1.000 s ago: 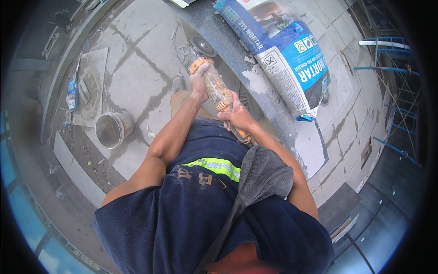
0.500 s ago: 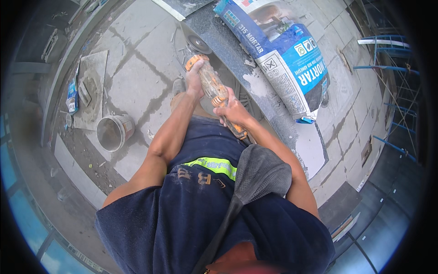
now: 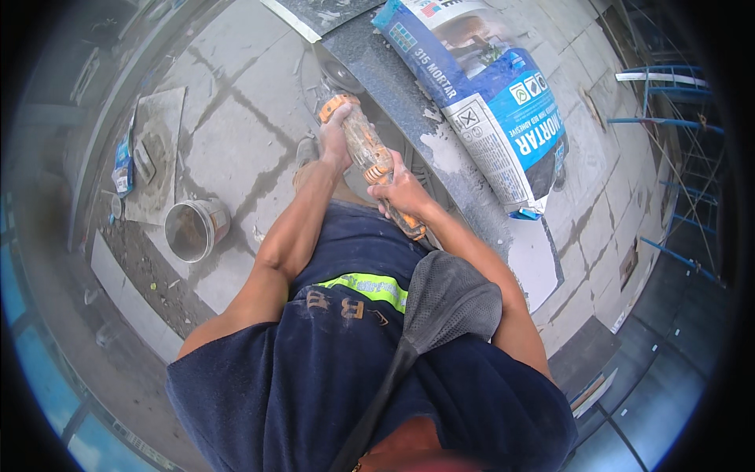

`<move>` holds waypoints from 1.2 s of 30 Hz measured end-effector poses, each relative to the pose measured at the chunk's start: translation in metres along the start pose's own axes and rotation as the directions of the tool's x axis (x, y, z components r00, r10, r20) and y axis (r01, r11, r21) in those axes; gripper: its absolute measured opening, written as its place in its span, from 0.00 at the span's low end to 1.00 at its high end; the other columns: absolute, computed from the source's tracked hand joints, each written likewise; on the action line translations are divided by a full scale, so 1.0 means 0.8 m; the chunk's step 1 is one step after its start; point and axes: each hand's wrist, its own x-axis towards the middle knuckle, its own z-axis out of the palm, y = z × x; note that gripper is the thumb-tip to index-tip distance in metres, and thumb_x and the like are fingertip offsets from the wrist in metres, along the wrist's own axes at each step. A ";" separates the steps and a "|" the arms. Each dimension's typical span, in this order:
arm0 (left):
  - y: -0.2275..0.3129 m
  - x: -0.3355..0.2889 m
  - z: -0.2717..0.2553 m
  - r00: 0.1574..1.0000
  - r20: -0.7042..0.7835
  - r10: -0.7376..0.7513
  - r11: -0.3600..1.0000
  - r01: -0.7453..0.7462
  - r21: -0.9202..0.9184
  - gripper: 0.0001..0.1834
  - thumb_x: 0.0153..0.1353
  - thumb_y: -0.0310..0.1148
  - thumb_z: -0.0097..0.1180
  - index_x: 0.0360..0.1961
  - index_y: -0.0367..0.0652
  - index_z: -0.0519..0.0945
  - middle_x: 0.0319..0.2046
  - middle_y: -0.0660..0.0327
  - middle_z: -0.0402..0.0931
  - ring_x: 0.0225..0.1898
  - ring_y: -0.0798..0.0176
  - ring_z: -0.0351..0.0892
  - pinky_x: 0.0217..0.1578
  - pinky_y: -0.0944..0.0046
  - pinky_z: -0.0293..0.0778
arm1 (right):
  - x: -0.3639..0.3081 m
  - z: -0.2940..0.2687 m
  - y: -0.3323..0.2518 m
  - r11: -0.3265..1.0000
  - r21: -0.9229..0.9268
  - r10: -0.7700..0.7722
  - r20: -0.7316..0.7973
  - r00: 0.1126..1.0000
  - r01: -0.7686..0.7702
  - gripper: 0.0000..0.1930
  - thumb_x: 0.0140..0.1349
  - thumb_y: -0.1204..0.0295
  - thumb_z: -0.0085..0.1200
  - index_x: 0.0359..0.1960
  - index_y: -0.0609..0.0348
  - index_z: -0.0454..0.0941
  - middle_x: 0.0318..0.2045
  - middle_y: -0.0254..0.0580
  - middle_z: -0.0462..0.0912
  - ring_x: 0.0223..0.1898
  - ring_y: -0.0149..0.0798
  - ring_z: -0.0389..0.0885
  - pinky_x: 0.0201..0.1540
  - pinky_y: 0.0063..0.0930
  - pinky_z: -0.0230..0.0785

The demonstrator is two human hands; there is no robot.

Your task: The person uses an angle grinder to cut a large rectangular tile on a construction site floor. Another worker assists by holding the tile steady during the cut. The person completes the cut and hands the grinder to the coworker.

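Note:
Both my hands hold a dusty orange angle grinder (image 3: 363,140) with a round disc at its far end. My left hand (image 3: 336,135) is wrapped round the body close behind the head. Further back, my right hand (image 3: 403,189) grips the rear handle. The grinder's disc (image 3: 340,77) is at the edge of a dark grey stone slab (image 3: 393,71); whether it touches the slab I cannot tell. A large blue and white mortar bag (image 3: 491,118) lies on the slab, right of the grinder.
On the left stands a dusty white bucket (image 3: 211,224), open at the top. Behind it, a board (image 3: 169,126) carries a trowel-like tool, beside a small blue packet (image 3: 124,167). Blue metal bars (image 3: 680,122) stand at the right. Grey paving (image 3: 244,141) covers the floor.
The view has shifted very slightly. Pale dust hazes the upper left more than before. My hands keep the same grip on the grinder.

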 end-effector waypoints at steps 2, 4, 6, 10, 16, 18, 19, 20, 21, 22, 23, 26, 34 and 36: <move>-0.005 -0.009 0.001 1.000 0.012 0.001 0.999 -0.001 0.032 0.19 0.65 0.39 0.59 0.50 0.36 0.76 0.34 0.51 0.79 0.31 0.47 0.85 0.33 0.45 0.85 | -0.007 -0.002 0.004 1.000 0.003 0.004 0.005 1.000 -0.004 0.47 0.60 0.77 0.63 0.76 0.52 0.43 0.42 0.52 0.83 0.19 0.34 0.80 0.16 0.29 0.73; -0.011 -0.018 0.001 1.000 0.016 -0.012 0.996 0.010 0.094 0.22 0.68 0.44 0.55 0.53 0.37 0.75 0.36 0.52 0.79 0.35 0.47 0.85 0.37 0.44 0.83 | -0.016 -0.004 0.008 1.000 0.002 0.015 0.011 1.000 -0.015 0.48 0.60 0.77 0.62 0.76 0.53 0.43 0.42 0.52 0.83 0.18 0.34 0.80 0.16 0.29 0.73; -0.016 -0.025 0.002 1.000 0.001 -0.009 0.994 0.009 0.105 0.22 0.67 0.44 0.56 0.53 0.38 0.75 0.35 0.52 0.79 0.35 0.47 0.85 0.37 0.45 0.84 | -0.024 -0.006 0.012 0.999 0.018 0.026 0.014 1.000 -0.026 0.47 0.61 0.79 0.62 0.76 0.53 0.43 0.39 0.48 0.81 0.19 0.33 0.79 0.17 0.29 0.74; -0.027 -0.037 0.003 1.000 -0.003 -0.004 0.992 0.004 0.125 0.22 0.67 0.45 0.56 0.52 0.38 0.75 0.35 0.52 0.79 0.35 0.47 0.85 0.37 0.44 0.84 | -0.035 -0.009 0.020 1.000 -0.021 0.019 0.005 1.000 -0.019 0.46 0.61 0.79 0.62 0.76 0.54 0.43 0.37 0.47 0.80 0.20 0.33 0.80 0.18 0.29 0.75; -0.043 -0.048 -0.005 0.999 0.034 -0.010 0.995 0.007 0.095 0.22 0.67 0.46 0.57 0.52 0.39 0.75 0.37 0.51 0.79 0.36 0.46 0.85 0.38 0.44 0.84 | -0.050 -0.012 0.037 1.000 -0.012 0.012 0.008 1.000 -0.012 0.46 0.61 0.79 0.62 0.75 0.56 0.43 0.35 0.47 0.81 0.20 0.33 0.80 0.19 0.29 0.74; -0.044 -0.049 -0.007 0.999 0.040 -0.009 0.997 0.006 0.083 0.22 0.67 0.46 0.57 0.52 0.38 0.75 0.37 0.51 0.79 0.36 0.46 0.85 0.38 0.45 0.84 | -0.052 -0.011 0.040 1.000 -0.003 -0.011 0.015 1.000 0.011 0.46 0.61 0.79 0.62 0.75 0.57 0.43 0.34 0.46 0.80 0.20 0.32 0.79 0.19 0.29 0.74; -0.045 -0.049 -0.006 0.999 0.048 -0.011 0.997 0.007 0.073 0.23 0.67 0.46 0.57 0.52 0.38 0.75 0.38 0.51 0.79 0.37 0.46 0.85 0.38 0.45 0.84 | -0.053 -0.012 0.039 1.000 -0.011 -0.009 0.009 1.000 0.009 0.46 0.61 0.79 0.62 0.75 0.57 0.43 0.33 0.45 0.80 0.20 0.32 0.79 0.19 0.29 0.73; -0.047 -0.049 -0.005 0.999 0.034 -0.002 0.997 -0.001 0.083 0.23 0.67 0.46 0.57 0.52 0.38 0.75 0.38 0.51 0.79 0.37 0.46 0.85 0.38 0.45 0.84 | -0.054 -0.013 0.039 1.000 0.002 -0.014 0.017 1.000 0.014 0.46 0.61 0.79 0.62 0.75 0.57 0.43 0.33 0.44 0.80 0.20 0.32 0.79 0.19 0.29 0.73; -0.049 -0.051 -0.004 1.000 0.019 0.007 0.996 -0.008 0.092 0.23 0.66 0.46 0.57 0.52 0.38 0.76 0.38 0.51 0.79 0.37 0.46 0.85 0.38 0.45 0.84 | -0.057 -0.014 0.039 1.000 0.004 -0.006 0.017 1.000 0.006 0.46 0.61 0.79 0.62 0.75 0.57 0.43 0.32 0.43 0.80 0.20 0.32 0.78 0.19 0.29 0.73; -0.051 -0.052 -0.003 1.000 0.004 0.018 0.995 -0.018 0.100 0.23 0.66 0.46 0.58 0.52 0.38 0.76 0.37 0.51 0.79 0.37 0.46 0.85 0.38 0.45 0.84 | -0.059 -0.015 0.038 1.000 0.007 -0.007 0.019 1.000 0.007 0.46 0.61 0.79 0.62 0.75 0.56 0.42 0.31 0.43 0.80 0.19 0.32 0.78 0.19 0.28 0.73; -0.051 -0.053 -0.003 1.000 0.011 0.024 0.995 -0.025 0.099 0.23 0.66 0.46 0.57 0.52 0.38 0.76 0.37 0.51 0.79 0.37 0.46 0.85 0.38 0.45 0.84 | -0.061 -0.015 0.037 1.000 0.002 0.004 0.021 1.000 -0.004 0.46 0.61 0.79 0.62 0.76 0.56 0.42 0.31 0.42 0.80 0.20 0.32 0.78 0.19 0.28 0.73; -0.052 -0.054 -0.002 0.999 0.029 0.043 0.994 -0.045 0.098 0.22 0.67 0.45 0.58 0.52 0.38 0.76 0.37 0.51 0.80 0.37 0.46 0.85 0.38 0.46 0.84 | -0.062 -0.016 0.036 1.000 -0.001 0.013 0.028 1.000 -0.013 0.46 0.61 0.79 0.61 0.76 0.56 0.42 0.30 0.42 0.80 0.20 0.32 0.79 0.18 0.28 0.73; -0.033 -0.045 0.002 1.000 0.022 -0.018 0.997 0.016 0.072 0.21 0.66 0.43 0.59 0.53 0.40 0.76 0.36 0.52 0.80 0.33 0.48 0.84 0.35 0.46 0.84 | -0.047 -0.010 0.034 0.999 0.039 0.004 0.003 1.000 -0.004 0.49 0.60 0.78 0.62 0.77 0.56 0.40 0.39 0.54 0.82 0.18 0.34 0.80 0.16 0.29 0.74; -0.027 -0.041 0.004 0.999 0.029 -0.022 0.996 0.020 0.086 0.21 0.66 0.43 0.59 0.53 0.40 0.76 0.36 0.52 0.79 0.33 0.48 0.84 0.36 0.46 0.84 | -0.040 -0.009 0.031 0.999 0.036 0.002 0.009 1.000 -0.003 0.48 0.60 0.78 0.62 0.76 0.55 0.41 0.40 0.54 0.82 0.19 0.34 0.80 0.16 0.29 0.74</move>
